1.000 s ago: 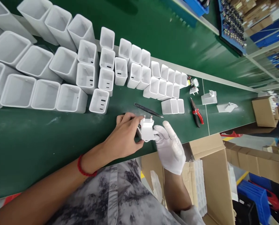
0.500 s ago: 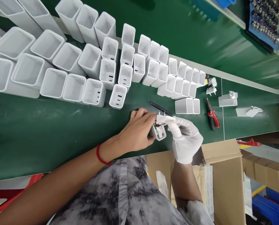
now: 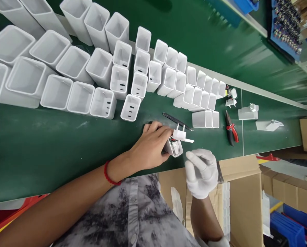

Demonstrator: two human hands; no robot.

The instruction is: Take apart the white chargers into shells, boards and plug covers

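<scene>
My bare left hand (image 3: 150,145), with a red cord at the wrist, is closed round a white charger housing (image 3: 178,152) on the green bench. White parts and a bit of circuit board with a red wire show in its open end. A white plug cap (image 3: 179,134) with two pins sits at the housing's upper edge, pins pointing away from me. My right hand (image 3: 202,173), in a white glove, is apart from the housing, at the bench's front edge. Its fingers are loosely bent with a gap between them, and nothing shows in them.
Rows of white housings (image 3: 82,97) stand behind my left hand. Tweezers (image 3: 176,120) lie just beyond the plug cap. Red-and-black pliers (image 3: 231,129) and assembled pieces (image 3: 248,112) lie to the right. A cardboard box (image 3: 246,202) stands below the bench edge.
My right hand has let go of the plug cap and drawn back towards me. The cap stays at the housing, now tipped with its pins showing. My left hand has hardly moved.
</scene>
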